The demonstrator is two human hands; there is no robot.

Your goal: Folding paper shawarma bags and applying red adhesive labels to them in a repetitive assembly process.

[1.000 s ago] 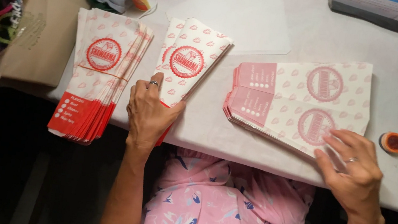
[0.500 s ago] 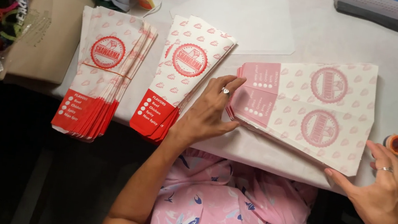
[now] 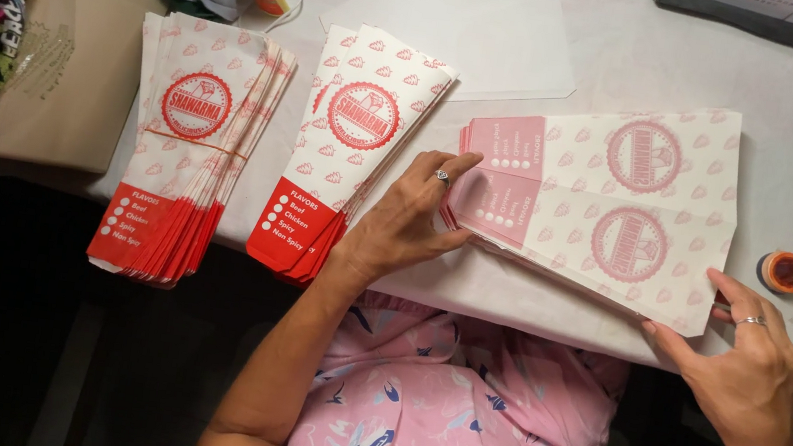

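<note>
Paper sheets (image 3: 610,204) btwn hands — left hand (image 3: 406,224), right hand (image 3: 747,367) at ends

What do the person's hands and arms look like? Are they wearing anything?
Both arms are bare, no sleeves or gloves. The left hand wears a ring with a small stone. The right hand wears a thin silver band. The clothing below is pink with white and blue flowers.

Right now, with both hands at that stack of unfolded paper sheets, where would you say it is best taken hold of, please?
Probably by its two short ends. The stack of unfolded sheets lies flat and wide, fanned slightly. The left hand already rests on the pink-panel end and the right hand touches the near right corner. Coming in from both sides, fingers slid under the near edge, should keep the loose sheets together.
</note>
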